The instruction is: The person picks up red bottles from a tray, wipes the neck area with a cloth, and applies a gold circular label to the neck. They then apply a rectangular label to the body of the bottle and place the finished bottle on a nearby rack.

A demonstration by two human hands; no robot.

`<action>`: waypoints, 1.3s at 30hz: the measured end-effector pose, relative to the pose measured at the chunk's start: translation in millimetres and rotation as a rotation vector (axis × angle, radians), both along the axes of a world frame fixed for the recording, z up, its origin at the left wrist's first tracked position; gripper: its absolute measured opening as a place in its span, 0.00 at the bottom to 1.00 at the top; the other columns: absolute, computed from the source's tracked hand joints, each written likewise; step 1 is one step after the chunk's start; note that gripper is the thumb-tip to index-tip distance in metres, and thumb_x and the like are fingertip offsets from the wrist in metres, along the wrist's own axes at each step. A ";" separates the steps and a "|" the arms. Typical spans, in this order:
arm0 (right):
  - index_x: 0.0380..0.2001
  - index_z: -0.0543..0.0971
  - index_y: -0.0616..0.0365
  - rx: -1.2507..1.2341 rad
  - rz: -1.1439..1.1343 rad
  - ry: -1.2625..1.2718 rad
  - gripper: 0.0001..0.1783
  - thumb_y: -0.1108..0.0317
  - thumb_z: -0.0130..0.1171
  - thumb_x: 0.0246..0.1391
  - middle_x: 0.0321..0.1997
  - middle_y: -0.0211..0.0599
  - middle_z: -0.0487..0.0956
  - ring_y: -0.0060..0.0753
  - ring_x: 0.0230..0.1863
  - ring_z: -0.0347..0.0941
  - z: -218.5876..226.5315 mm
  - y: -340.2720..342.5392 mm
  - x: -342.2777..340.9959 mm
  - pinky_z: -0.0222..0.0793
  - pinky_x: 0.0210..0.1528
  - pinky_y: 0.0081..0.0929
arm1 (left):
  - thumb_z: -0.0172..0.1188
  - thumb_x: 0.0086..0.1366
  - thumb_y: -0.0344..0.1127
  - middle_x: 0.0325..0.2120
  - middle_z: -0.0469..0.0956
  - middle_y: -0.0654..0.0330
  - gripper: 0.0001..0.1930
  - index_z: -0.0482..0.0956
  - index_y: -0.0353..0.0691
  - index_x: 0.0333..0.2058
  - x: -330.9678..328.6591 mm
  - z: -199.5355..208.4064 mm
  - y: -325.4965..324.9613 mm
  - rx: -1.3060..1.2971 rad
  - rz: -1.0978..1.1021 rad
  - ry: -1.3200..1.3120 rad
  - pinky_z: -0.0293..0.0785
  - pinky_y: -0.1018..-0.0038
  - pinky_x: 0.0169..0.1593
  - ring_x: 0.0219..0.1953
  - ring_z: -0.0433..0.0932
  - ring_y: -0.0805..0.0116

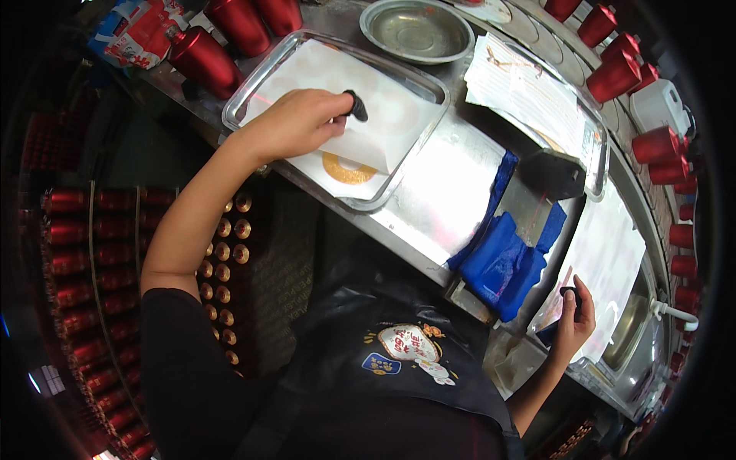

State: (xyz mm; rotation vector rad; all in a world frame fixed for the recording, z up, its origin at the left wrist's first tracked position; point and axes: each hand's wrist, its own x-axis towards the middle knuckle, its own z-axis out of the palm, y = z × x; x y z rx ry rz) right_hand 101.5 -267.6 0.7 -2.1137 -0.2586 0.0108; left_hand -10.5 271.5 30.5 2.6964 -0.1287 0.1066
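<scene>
My left hand (303, 121) reaches over a metal tray (366, 205) at the upper middle, a black fingertip cover on one finger. Its curled fingers appear to pinch a thin white sheet (391, 100). The sheet's near edge is raised, baring part of a gold ring design (346, 169) on the sheet beneath. At the right, my right hand (573, 322) is closed beside more white sheets (602, 261), also with a black cover on a digit. A small dark blue patch shows by its fingers; what they hold cannot be made out.
Between the hands, a blue cloth (498, 264) drapes over a metal frame. Behind lie a round metal bowl (418, 32) and papers (521, 96) on another tray. Red bottles (203, 63) stand at the far left; others line the curved conveyor (571, 38). Racked red bottles (84, 268) fill the left side.
</scene>
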 end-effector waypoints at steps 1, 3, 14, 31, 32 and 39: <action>0.55 0.79 0.67 0.024 0.015 -0.006 0.17 0.75 0.58 0.64 0.47 0.38 0.82 0.24 0.44 0.78 2.1 1.8 2.0 0.73 0.48 0.20 | 0.59 0.63 0.30 0.30 0.78 0.48 0.08 0.69 0.36 0.35 8.5 2.0 5.3 0.067 0.020 0.004 0.71 0.53 0.39 0.37 0.78 0.42; 0.55 0.79 0.68 0.003 0.014 0.008 0.17 0.75 0.58 0.65 0.46 0.37 0.82 0.24 0.44 0.78 5.0 6.6 6.6 0.73 0.48 0.20 | 0.57 0.64 0.29 0.31 0.77 0.47 0.07 0.68 0.36 0.36 30.8 7.2 14.1 0.137 0.046 -0.068 0.71 0.53 0.40 0.37 0.77 0.42; 0.55 0.80 0.66 0.031 0.003 0.024 0.17 0.74 0.59 0.64 0.41 0.32 0.81 0.15 0.38 0.73 -4.6 6.9 5.1 0.68 0.40 0.13 | 0.69 0.52 0.29 0.45 0.79 0.49 0.27 0.74 0.40 0.53 65.6 -6.8 38.8 -0.063 0.142 0.250 0.74 0.57 0.52 0.51 0.78 0.47; 0.54 0.80 0.67 0.125 0.040 -0.036 0.17 0.76 0.58 0.63 0.43 0.34 0.81 0.19 0.40 0.75 7.3 12.2 -9.0 0.69 0.43 0.17 | 0.56 0.62 0.23 0.27 0.76 0.47 0.05 0.75 0.30 0.37 60.0 86.8 63.9 -0.021 0.196 -0.033 0.73 0.69 0.42 0.32 0.75 0.64; 0.54 0.80 0.68 0.152 0.042 -0.034 0.17 0.76 0.58 0.62 0.44 0.36 0.81 0.21 0.42 0.76 12.1 14.8 -11.8 0.70 0.46 0.18 | 0.55 0.62 0.23 0.28 0.76 0.47 0.05 0.76 0.30 0.37 58.5 95.4 57.9 -0.036 0.201 -0.095 0.74 0.69 0.42 0.32 0.75 0.64; 0.56 0.80 0.64 0.458 0.389 0.353 0.22 0.63 0.51 0.66 0.29 0.31 0.80 0.09 0.19 0.58 70.2 84.7 -40.8 0.50 0.21 0.12 | 0.54 0.59 0.15 0.44 0.83 0.50 0.14 0.81 0.33 0.41 73.9 128.7 -64.7 0.365 -0.185 -0.839 0.80 0.64 0.50 0.46 0.83 0.49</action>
